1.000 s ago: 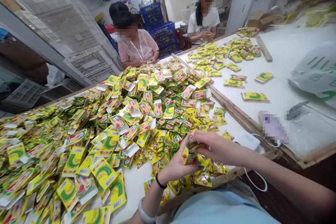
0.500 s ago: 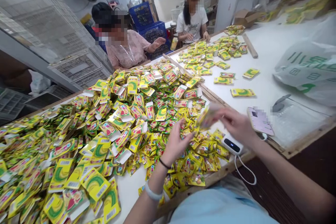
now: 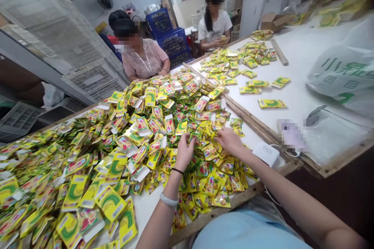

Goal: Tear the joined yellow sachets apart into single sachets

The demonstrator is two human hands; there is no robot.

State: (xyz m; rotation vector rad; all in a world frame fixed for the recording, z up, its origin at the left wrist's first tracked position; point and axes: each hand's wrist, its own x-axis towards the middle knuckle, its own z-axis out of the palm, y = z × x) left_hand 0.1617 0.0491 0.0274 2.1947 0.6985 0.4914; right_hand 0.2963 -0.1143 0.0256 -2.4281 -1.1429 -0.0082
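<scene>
In the head view, my left hand [image 3: 184, 151] is low over a heap of small yellow sachets [image 3: 213, 184], thumb and fingers apart, with nothing clearly held. My right hand [image 3: 232, 142] reaches into the same heap from the right, its fingers curled together at the sachets; whatever may be between the fingertips is hidden. Beside my left hand lie many flat yellow-and-green cardboard boxes [image 3: 109, 202], some with their white end flaps open. Green sachets [image 3: 204, 169] are mixed among the yellow ones.
A wooden strip [image 3: 251, 118] divides the table; several yellow boxes [image 3: 271, 103] lie beyond it. By my right forearm are a white device [image 3: 266, 153] with a cable and a phone [image 3: 292, 134]. A plastic bag [image 3: 344, 70] stands right. Two people sit across the table.
My right hand has let go of a yellow box and moved left into the sachets. Another box now lies beyond the strip. My left hand has moved slightly left and forward; the white device has turned over.
</scene>
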